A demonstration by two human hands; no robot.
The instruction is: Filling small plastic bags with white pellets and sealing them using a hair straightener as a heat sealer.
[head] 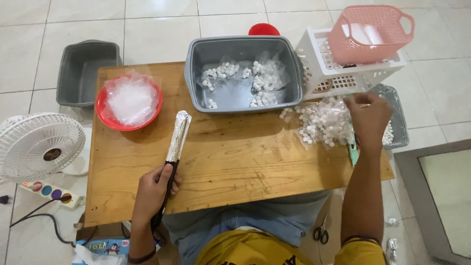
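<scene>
Two hands are at work over a low wooden table (230,162). The left hand (156,189) is closed around the black handle of a long tool whose upper part is wrapped in foil (177,135); the tool lies on the table and points from the near edge toward the far left, its foil tip close to a red bowl (103,118). That bowl, at the far left corner, holds a pile of clear plastic bags (131,99). The right hand (369,120) rests with fingers bent on a heap of small bags of white balls (321,125) near the right edge; whether it pinches one I cannot tell. A green tool (353,153) lies just under that hand.

At the far edge, in the middle, stands a grey tub (289,59) with more bags of white balls scattered inside. Beside the tub, off the far right corner, a white basket (314,54) carries a pink basket (373,29). Another grey tub (78,73) sits on the floor beyond the left edge, and a white fan (37,145) stands near it. Scissors (321,234) lie on the floor by the person's right arm.
</scene>
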